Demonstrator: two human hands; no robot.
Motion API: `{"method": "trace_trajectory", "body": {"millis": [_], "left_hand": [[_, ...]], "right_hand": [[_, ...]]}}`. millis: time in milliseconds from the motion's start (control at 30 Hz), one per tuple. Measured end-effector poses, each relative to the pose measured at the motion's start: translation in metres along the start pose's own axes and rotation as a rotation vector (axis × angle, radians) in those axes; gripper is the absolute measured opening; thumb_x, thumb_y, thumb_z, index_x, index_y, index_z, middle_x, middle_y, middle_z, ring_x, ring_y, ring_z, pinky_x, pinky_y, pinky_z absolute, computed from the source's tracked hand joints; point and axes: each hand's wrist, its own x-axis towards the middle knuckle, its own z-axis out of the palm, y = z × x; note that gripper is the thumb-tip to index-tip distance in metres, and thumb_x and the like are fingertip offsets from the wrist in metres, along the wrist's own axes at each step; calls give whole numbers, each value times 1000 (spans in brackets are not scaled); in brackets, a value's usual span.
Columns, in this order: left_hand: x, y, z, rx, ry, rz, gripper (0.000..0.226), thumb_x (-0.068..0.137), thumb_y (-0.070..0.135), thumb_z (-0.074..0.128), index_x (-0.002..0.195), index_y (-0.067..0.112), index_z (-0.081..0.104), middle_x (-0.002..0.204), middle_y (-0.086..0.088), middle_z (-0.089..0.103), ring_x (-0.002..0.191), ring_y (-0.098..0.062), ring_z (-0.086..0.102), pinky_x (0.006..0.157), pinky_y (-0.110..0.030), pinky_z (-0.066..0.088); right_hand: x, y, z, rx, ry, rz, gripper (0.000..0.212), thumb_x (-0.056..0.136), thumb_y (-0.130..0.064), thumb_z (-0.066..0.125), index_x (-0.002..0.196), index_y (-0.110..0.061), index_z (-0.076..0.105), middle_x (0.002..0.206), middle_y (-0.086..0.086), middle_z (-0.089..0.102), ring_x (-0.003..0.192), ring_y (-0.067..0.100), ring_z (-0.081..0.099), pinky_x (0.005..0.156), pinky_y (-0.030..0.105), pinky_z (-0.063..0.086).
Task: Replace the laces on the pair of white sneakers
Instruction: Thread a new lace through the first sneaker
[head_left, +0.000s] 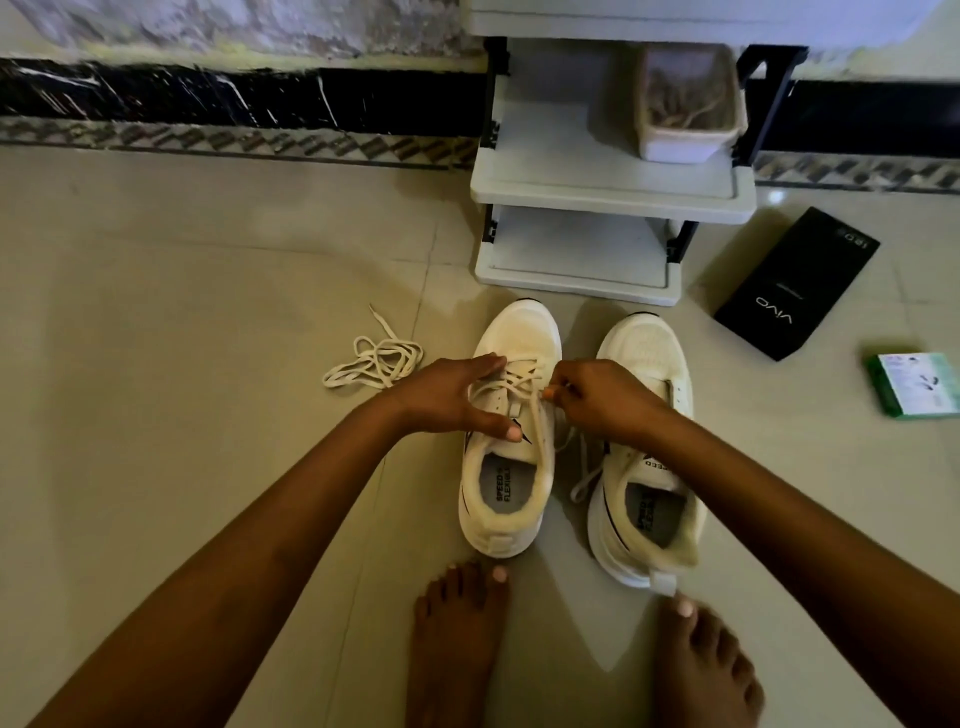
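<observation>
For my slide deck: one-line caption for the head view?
Left hand steadies the left white sneaker while right hand pinches its cream lace; loose lace lies aside.

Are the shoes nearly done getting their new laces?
Not yet. One loose lace already lies on the floor, out of a shoe. The left hand steadies the left sneaker while the right hand pinches a lace end at its eyelets, so that shoe is being worked on. The right sneaker waits beside it, a lace trailing from it, so most of the job seems left.
</observation>
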Motion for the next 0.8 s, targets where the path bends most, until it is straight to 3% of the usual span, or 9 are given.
{"method": "trace_trajectory", "body": {"millis": [133, 200, 267, 333, 433, 533, 633, 733, 800], "left_hand": [[-1, 0, 1, 16, 5, -6, 98, 68, 49, 78, 148, 27, 26, 146, 7, 41, 133, -14, 39, 105, -25, 30], [-1, 1, 2, 8, 17, 0, 96, 69, 47, 78, 148, 26, 27, 146, 7, 41, 132, -12, 39, 101, -20, 28], [-1, 2, 2, -1, 23, -1, 95, 69, 45, 78, 148, 26, 27, 147, 8, 40, 133, -12, 38, 99, -17, 26], [-2, 3, 2, -8, 21, -7, 95, 70, 45, 77, 148, 27, 26, 148, 8, 39, 134, -12, 37, 99, -18, 26], [-3, 3, 3, -32, 10, -15, 94, 72, 44, 76, 149, 26, 24, 149, 7, 37, 134, -13, 36, 99, -19, 26], [-3, 4, 4, -37, 3, -19, 94, 73, 42, 76, 149, 25, 23, 149, 6, 37, 135, -13, 35, 99, -19, 26], [-4, 6, 4, -11, 5, -18, 93, 74, 42, 75, 149, 25, 23, 149, 5, 37, 135, -15, 35, 97, -19, 26], [-6, 8, 3, 14, 4, -13, 92, 75, 43, 74, 149, 25, 22, 151, 4, 33, 137, -16, 33, 97, -19, 25], [-7, 10, 2, 17, 3, -11, 92, 76, 42, 73, 149, 25, 21, 153, 3, 31, 138, -16, 30, 100, -19, 25]], "right_hand": [[-24, -14, -42, 896, -111, -58, 23, 98, -17, 39, 104, -6, 58, 111, 8, 61, 107, 26, 57, 87, 34, 49], [-34, -17, -65, 1355, -112, -152, 22, 97, -14, 36, 92, -10, 56, 105, 7, 66, 96, 22, 65, 86, 34, 53], [-32, -17, -67, 1298, -9, -125, 23, 100, -18, 33, 86, -13, 52, 83, 3, 65, 71, 17, 63, 73, 27, 56], [-20, -14, -46, 911, 131, 5, 20, 100, -26, 38, 86, -17, 50, 74, -1, 54, 65, 13, 50, 61, 25, 48], [-4, -2, 0, 244, 113, 61, 26, 96, -39, 45, 103, -15, 51, 89, 1, 56, 81, 17, 56, 70, 32, 48], [-3, 5, 17, -17, 83, -3, 33, 97, -38, 44, 103, -8, 56, 97, 10, 63, 89, 26, 59, 78, 37, 50], [-7, 4, 2, 86, 124, -83, 24, 98, -26, 46, 98, -6, 60, 99, 9, 57, 95, 28, 56, 76, 31, 43], [-18, -4, -25, 629, 85, -82, 22, 100, -23, 40, 98, -9, 58, 114, 11, 59, 104, 28, 55, 89, 40, 44], [-28, -8, -41, 974, 29, -111, 24, 101, -23, 34, 89, -12, 52, 106, 7, 68, 98, 25, 62, 88, 40, 49]]}}
